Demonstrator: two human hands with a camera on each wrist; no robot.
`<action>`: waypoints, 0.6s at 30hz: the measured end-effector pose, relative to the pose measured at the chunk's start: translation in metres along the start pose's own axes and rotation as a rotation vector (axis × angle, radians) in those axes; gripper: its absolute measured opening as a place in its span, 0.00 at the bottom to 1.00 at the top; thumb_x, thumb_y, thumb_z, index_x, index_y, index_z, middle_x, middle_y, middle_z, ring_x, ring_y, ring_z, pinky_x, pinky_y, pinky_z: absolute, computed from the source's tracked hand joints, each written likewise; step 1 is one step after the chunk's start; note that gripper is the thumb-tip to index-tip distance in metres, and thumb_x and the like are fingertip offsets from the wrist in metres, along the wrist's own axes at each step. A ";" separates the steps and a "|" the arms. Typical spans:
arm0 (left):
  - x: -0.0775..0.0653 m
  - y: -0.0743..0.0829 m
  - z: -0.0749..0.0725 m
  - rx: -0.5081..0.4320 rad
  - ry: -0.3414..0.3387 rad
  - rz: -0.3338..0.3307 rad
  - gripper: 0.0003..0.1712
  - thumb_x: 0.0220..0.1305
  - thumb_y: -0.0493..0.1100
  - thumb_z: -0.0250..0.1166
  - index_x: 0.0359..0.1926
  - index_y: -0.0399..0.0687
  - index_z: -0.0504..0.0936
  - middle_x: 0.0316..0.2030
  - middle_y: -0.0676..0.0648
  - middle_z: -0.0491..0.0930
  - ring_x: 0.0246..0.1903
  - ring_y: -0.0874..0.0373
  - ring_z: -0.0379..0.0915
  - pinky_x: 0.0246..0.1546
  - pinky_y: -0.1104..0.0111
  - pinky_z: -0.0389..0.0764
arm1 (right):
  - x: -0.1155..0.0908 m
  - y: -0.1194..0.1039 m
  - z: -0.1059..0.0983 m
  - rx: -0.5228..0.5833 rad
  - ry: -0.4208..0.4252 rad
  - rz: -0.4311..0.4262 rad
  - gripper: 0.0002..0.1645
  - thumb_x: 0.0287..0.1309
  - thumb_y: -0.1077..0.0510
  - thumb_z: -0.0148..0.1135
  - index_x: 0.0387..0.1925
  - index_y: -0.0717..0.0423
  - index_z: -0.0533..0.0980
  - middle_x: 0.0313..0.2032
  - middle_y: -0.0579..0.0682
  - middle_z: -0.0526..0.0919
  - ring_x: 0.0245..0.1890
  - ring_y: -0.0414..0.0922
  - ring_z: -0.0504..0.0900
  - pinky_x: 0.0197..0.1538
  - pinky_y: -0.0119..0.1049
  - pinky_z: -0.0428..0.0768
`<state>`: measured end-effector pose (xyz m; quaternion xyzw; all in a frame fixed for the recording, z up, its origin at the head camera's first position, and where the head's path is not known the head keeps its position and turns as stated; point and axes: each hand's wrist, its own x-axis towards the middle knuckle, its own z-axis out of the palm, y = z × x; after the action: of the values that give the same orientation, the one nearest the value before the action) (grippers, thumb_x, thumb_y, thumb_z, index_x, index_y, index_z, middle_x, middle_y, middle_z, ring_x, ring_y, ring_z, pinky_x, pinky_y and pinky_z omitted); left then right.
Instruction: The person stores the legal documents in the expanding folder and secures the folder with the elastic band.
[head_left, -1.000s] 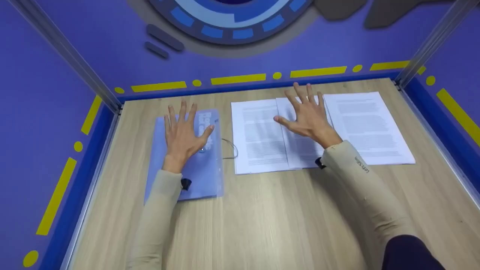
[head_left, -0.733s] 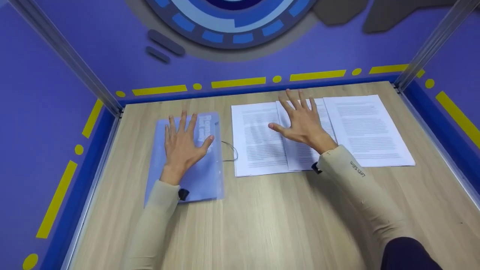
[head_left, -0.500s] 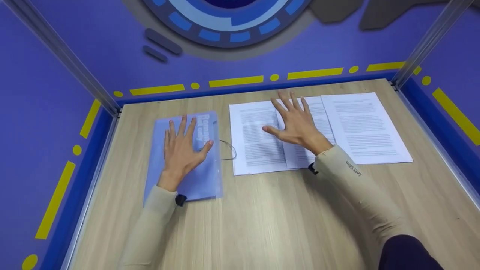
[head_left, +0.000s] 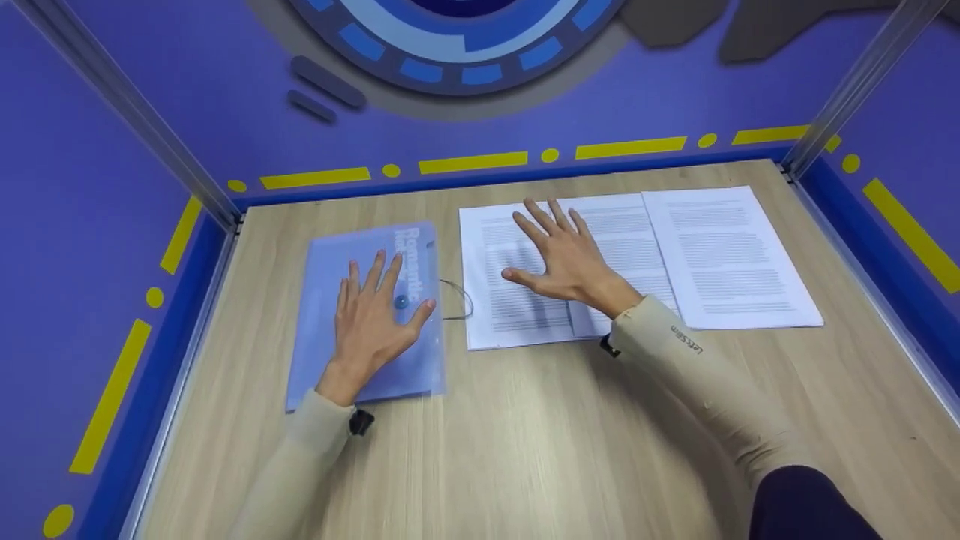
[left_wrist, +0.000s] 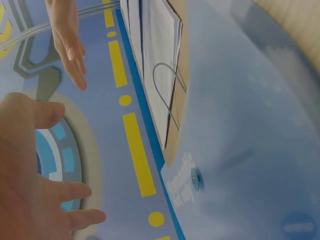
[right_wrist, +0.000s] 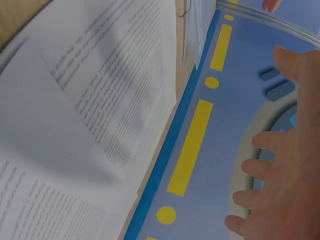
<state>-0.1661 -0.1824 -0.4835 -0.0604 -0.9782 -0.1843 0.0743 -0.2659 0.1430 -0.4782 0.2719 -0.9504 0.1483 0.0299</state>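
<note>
Left hand: hovers above the folder; its fingers are released, spread and pointing towards 1 o'clock, with nothing held.
Right hand: hovers above the sheets at the folder's 3 o'clock; its fingers are also released and fanned towards 10 to 11 o'clock, grasping nothing.
Folder: the blue folder (head_left: 409, 356) lies flat on the desk (head_left: 510, 442) at 8 to 9 o'clock, partly hidden by the left hand (head_left: 371, 322).
Button and loop: a round button (head_left: 401, 301) shows near the folder's printed lettering; a thin loop (left_wrist: 154, 80) sticks out from its 3 o'clock edge, reaching the left sheets.
Papers: printed left sheets (head_left: 499, 240), middle sheets (head_left: 626, 240) and right sheets (head_left: 739, 255) run in a row towards 3 o'clock, edges meeting or overlapping; the right hand (head_left: 570, 262) covers part of the first two.
Just changed: the left hand has drawn back towards 6 o'clock, baring the button; the right hand has slid towards 8 o'clock, closer to the left sheets.
Meaning: only the hands have shifted; folder and sheets keep their places, so the work seems not to have advanced.
</note>
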 end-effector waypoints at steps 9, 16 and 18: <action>-0.017 0.004 0.007 0.011 -0.050 0.006 0.54 0.70 0.75 0.58 0.85 0.52 0.58 0.85 0.39 0.52 0.83 0.26 0.38 0.82 0.35 0.47 | 0.007 -0.017 0.013 0.016 -0.035 -0.066 0.61 0.66 0.18 0.50 0.86 0.47 0.53 0.87 0.51 0.47 0.87 0.58 0.43 0.85 0.63 0.44; -0.029 0.006 0.021 0.036 -0.045 0.023 0.54 0.69 0.74 0.60 0.84 0.50 0.61 0.84 0.39 0.55 0.82 0.25 0.42 0.81 0.34 0.51 | 0.008 -0.030 0.028 0.027 -0.061 -0.120 0.61 0.67 0.19 0.51 0.86 0.50 0.53 0.86 0.52 0.48 0.87 0.58 0.44 0.86 0.61 0.47; -0.032 0.006 0.025 0.041 -0.047 0.019 0.54 0.68 0.74 0.61 0.83 0.50 0.62 0.83 0.38 0.56 0.81 0.24 0.45 0.80 0.33 0.53 | 0.009 -0.033 0.034 0.029 -0.077 -0.122 0.61 0.67 0.19 0.51 0.86 0.50 0.53 0.87 0.52 0.48 0.87 0.58 0.44 0.86 0.60 0.47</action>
<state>-0.1369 -0.1706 -0.5094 -0.0725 -0.9826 -0.1621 0.0545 -0.2550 0.1017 -0.5003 0.3354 -0.9301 0.1494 -0.0014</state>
